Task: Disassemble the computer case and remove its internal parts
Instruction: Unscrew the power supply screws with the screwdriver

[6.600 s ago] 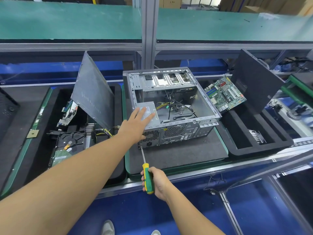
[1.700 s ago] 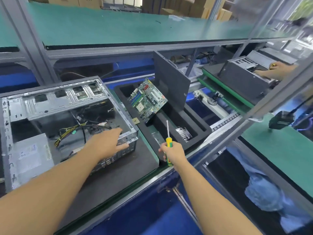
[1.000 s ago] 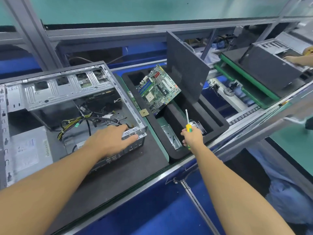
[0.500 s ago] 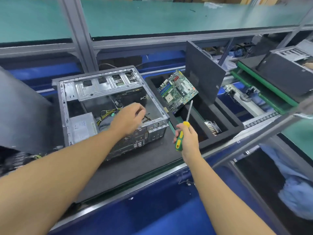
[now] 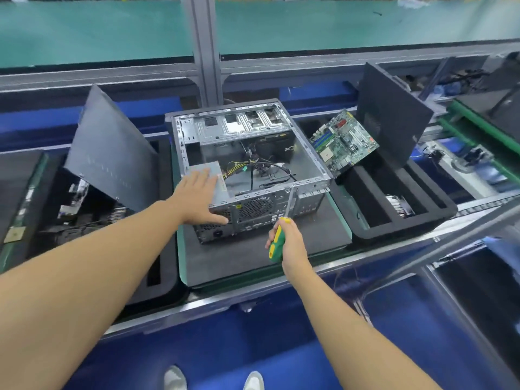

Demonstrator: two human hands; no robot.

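Observation:
An open grey computer case (image 5: pixel 306 161) lies on its side on a dark mat (image 5: pixel 253 254). Inside it sit a grey power supply (image 5: pixel 218 182) at the near left and loose black and yellow cables (image 5: pixel 253 170). My left hand (image 5: pixel 197 198) lies flat with straight fingers on the power supply and the case's rear edge. My right hand (image 5: pixel 287 243) grips a green and yellow screwdriver (image 5: pixel 277 243); its shaft points up against the rear panel (image 5: pixel 256 206) of the case.
A green motherboard (image 5: pixel 343 142) leans in a black foam tray (image 5: pixel 399 223) on the right, beside a dark side panel (image 5: pixel 391 114). Another dark side panel (image 5: pixel 112 153) stands on the left over a tray of removed parts (image 5: pixel 73 198). A grey post (image 5: pixel 202 46) rises behind the case.
My left hand moved from the case's right rim to the power supply. My right hand carried the screwdriver from the right-hand tray to the case's rear panel. The view swung back to the left.

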